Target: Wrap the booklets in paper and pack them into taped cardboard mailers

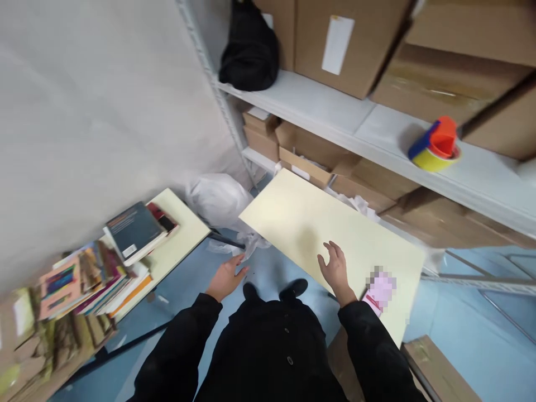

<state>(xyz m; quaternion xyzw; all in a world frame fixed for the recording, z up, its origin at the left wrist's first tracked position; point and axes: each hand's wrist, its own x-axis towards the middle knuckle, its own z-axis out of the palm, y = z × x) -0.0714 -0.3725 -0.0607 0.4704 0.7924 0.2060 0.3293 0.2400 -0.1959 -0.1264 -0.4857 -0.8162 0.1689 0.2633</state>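
My left hand (226, 277) hangs open over the blue floor between two pale yellow tables, fingers stretched out and holding nothing. My right hand (335, 270) hovers open just above the near edge of the right yellow table (301, 218), fingers spread and slightly curled, empty. A pink item (380, 290) lies on that table just right of my right wrist. My black sleeves, coat and shoes (276, 290) fill the bottom middle.
The left table (184, 234) carries a messy heap of books (96, 268). White shelving (335, 111) ahead holds cardboard boxes (347, 39), a black bag (250, 53) and a yellow tape dispenser (435, 146). A white plastic bag (218, 198) lies on the floor.
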